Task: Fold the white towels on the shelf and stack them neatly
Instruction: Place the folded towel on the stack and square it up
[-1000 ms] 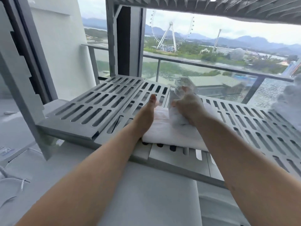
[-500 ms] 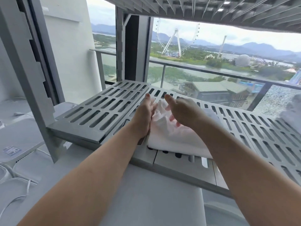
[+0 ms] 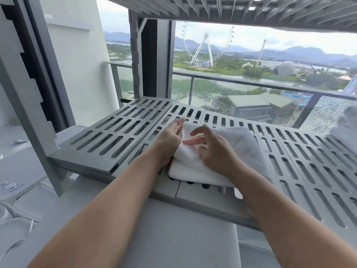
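Left hand (image 3: 170, 139) lay flat, fingers straight against the left edge of the folded white towel (image 3: 237, 144) on the slatted shelf (image 3: 119, 136). Right hand (image 3: 212, 149) rested on top, loosely curled, gripping nothing.

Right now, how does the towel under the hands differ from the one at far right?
The folded towel lies flat; the far-right towel sits bunched. The left hand rests against the folded towel; no hand touches the far-right towel. Both are white.
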Tool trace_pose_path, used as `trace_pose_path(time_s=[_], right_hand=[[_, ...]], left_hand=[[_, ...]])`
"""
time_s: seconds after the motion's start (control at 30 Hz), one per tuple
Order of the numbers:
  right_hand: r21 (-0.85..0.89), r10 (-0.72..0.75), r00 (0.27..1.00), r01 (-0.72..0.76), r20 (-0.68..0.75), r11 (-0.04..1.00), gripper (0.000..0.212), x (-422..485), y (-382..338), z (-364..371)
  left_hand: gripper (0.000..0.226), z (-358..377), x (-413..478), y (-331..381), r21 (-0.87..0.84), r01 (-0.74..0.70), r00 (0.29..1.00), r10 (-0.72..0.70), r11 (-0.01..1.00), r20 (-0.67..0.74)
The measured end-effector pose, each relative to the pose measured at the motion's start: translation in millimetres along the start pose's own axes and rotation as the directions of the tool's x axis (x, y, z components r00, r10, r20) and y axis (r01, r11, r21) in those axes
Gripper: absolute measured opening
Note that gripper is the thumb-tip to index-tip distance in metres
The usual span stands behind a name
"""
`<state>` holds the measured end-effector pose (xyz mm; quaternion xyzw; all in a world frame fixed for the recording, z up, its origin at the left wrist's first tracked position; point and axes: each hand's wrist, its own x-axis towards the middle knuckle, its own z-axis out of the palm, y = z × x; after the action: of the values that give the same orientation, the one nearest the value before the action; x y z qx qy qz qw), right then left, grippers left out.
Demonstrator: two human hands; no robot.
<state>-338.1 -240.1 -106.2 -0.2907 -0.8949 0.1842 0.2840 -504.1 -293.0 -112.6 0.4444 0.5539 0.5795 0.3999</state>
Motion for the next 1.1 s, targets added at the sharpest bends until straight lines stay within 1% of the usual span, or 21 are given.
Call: trace_pose_path(time_s=[0.07,0.1,0.13,0.17,0.23,0.37,0.43,0.53,0.57,0.6,0.63,0.67,0.7,0.73,0.77,0.8,0.83,0.87,0.97,1.03,1.1], right_hand=[[-0.012,-0.024,1.0,0.024,-0.004,1.0,0.048,1,-1,1],[-0.015,-0.027,1.0,0.027,-0.006,1.0,0.046,0,-1,1],[-0.013,-0.033,0.999,0.032,-0.01,0.999,0.046,0,-1,2],[-0.003,-0.038,0.999,0.038,-0.015,0.999,0.046,-1,-1,3],[0.051,-0.033,0.999,0.034,-0.02,0.998,0.047,-2,-1,4],[0.174,0.008,0.999,-0.001,-0.04,0.985,0.04,-5,-1,-1],[0.234,0.038,0.998,-0.025,-0.052,0.972,0.037,-6,-3,-3],[0.284,0.137,0.981,-0.094,-0.137,0.954,0.033,-5,-2,-2],[0.25,0.186,0.959,-0.13,-0.215,0.96,0.03,-5,-1,-2],[0.152,0.218,0.922,-0.177,-0.32,0.972,0.027,-7,1,-3],[-0.003,0.222,0.881,-0.246,-0.417,0.969,0.025,-9,4,-3],[-0.158,0.209,0.863,-0.311,-0.459,0.937,0.025,-10,7,-3],[-0.272,0.218,0.879,-0.354,-0.425,0.895,0.028,-9,9,-3],[-0.344,0.255,0.905,-0.372,-0.339,0.862,0.032,-7,9,-2],[-0.377,0.29,0.925,-0.367,-0.245,0.85,0.036,-5,8,-3],[-0.391,0.315,0.935,-0.354,-0.164,0.849,0.038,-3,8,-5],[-0.401,0.327,0.94,-0.338,-0.096,0.852,0.041,-3,8,-7],[-0.418,0.331,0.943,-0.315,-0.037,0.852,0.044,-3,9,-9],[-0.501,0.333,0.938,-0.244,0.096,0.831,0.058,-9,12,-10],[-0.509,0.318,0.945,-0.236,0.079,0.828,0.061,-13,13,-6],[-0.494,0.254,0.966,-0.247,-0.055,0.834,0.053,-20,11,-2]], left_hand=[[0.087,-3,0,0,-0.132,0.026,0.999,-0.031,0.991,-0.033],[0.084,-5,1,2,-0.24,0.048,0.997,-0.061,0.97,-0.048],[0.075,-5,3,3,-0.334,0.062,0.995,-0.086,0.94,-0.057],[0.063,-5,6,4,-0.381,0.068,0.993,-0.1,0.922,-0.065],[0.044,-1,9,5,-0.338,0.086,0.99,-0.119,0.937,-0.077],[0.041,-1,17,2,-0.282,0.098,0.991,-0.12,0.955,-0.065],[0.051,-4,18,1,-0.171,0.071,0.996,-0.08,0.983,-0.046],[0.076,-4,8,5,0.155,0.001,0.998,-0.011,0.988,0.059],[0.078,-3,3,7,0.303,-0.043,0.995,0.015,0.952,0.095],[0.076,-1,2,10,0.473,-0.094,0.99,0.033,0.876,0.136],[0.069,1,1,14,0.644,-0.141,0.983,0.028,0.752,0.183],[0.058,2,1,20,0.789,-0.185,0.976,0.017,0.586,0.216],[0.047,2,0,29,0.889,-0.215,0.973,0.008,0.405,0.231],[0.039,2,1,37,0.945,-0.225,0.973,-0.005,0.237,0.232],[0.035,3,2,45,0.971,-0.208,0.977,-0.018,0.116,0.211],[0.031,6,1,52,0.984,-0.174,0.984,-0.015,0.048,0.175],[0.025,10,0,58,0.99,-0.135,0.991,0.007,0.027,0.135],[0.016,16,-1,61,0.994,-0.102,0.994,0.036,0.04,0.101],[0.015,41,-2,60,0.996,-0.043,0.998,0.057,0.076,0.039],[0.014,51,5,54,0.997,-0.056,0.997,0.057,0.056,0.053],[0.027,55,14,45,0.994,-0.08,0.996,0.039,0.078,0.077]])
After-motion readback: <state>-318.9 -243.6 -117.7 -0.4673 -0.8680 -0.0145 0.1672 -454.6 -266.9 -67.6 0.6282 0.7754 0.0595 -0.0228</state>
